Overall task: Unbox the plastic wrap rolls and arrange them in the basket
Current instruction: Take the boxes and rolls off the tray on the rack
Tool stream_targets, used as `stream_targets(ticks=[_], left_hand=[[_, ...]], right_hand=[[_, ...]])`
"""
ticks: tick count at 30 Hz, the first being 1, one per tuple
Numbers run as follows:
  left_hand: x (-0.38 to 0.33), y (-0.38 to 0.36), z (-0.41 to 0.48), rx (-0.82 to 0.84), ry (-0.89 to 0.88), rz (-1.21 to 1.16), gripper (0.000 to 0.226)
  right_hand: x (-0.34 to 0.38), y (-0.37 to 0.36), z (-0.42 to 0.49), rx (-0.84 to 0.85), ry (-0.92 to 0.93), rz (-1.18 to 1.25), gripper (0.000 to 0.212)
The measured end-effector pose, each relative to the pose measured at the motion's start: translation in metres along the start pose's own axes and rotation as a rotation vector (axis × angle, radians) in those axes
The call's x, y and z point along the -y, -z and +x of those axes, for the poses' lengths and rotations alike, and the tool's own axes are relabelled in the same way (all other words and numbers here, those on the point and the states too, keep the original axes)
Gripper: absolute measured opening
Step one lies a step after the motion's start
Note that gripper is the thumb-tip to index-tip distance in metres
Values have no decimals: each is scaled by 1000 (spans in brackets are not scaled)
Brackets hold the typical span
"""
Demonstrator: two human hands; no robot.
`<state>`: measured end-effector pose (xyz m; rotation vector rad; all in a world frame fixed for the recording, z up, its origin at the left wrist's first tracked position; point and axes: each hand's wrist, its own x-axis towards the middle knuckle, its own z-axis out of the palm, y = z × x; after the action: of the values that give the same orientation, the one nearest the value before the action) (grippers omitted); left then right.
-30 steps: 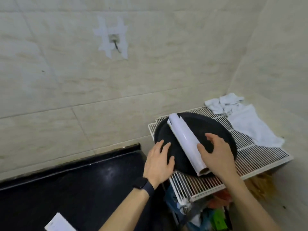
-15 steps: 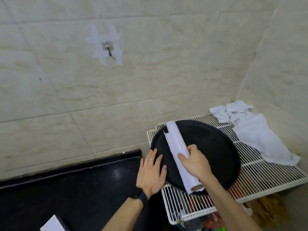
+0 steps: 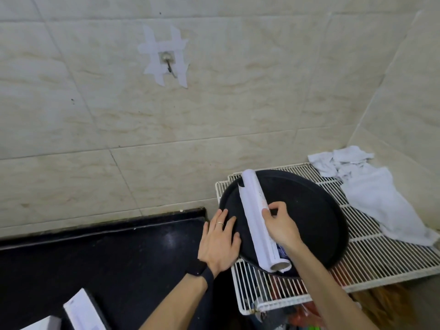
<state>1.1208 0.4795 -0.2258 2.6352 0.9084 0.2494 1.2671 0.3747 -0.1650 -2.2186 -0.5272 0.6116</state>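
Observation:
A white plastic wrap roll (image 3: 256,210) lies across the left part of a round black tray (image 3: 314,217) on a white wire rack (image 3: 381,256). My right hand (image 3: 279,225) rests on the roll's middle, with thumb and fingers pinching its right edge. My left hand (image 3: 220,241) lies flat with fingers spread on the tray's left rim; it wears a ring and a black wristband. A second roll's end shows dimly behind the right wrist. Two white boxes (image 3: 82,310) lie on the black counter at the bottom left.
A black counter (image 3: 107,258) stretches to the left of the rack. White cloths (image 3: 371,194) lie on the rack's far right corner. A hook with white tape (image 3: 167,60) is on the tiled wall. Colourful items sit under the rack.
My right hand slid up the roll from its near end to its middle. The roll shifted left on the tray. My left hand stayed on the tray's rim.

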Motion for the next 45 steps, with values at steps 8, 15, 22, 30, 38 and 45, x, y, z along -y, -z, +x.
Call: stream_targets(ticks=[8,15,22,30,38,45], left_hand=[[-3,2,-1,13,7,14,55],[-2,10,-3,40,8,6,54],[54,44,-32,-117,101,2,53],[195,75,-137,-157,533,-5,58],[282,50,-229,-48,809,-35,61],[327,26,-261,67,954,2,69]], right_hand=[[3,1,14,241,-137,201,44],[12,5,7,196,-61,98,53],[38,-6,-18,320,67,359,39],[81,-119,-81,549,242,291,45],[47,-264,-123,660,259,-233,46],[9,-352,-144,602,240,-533,44]])
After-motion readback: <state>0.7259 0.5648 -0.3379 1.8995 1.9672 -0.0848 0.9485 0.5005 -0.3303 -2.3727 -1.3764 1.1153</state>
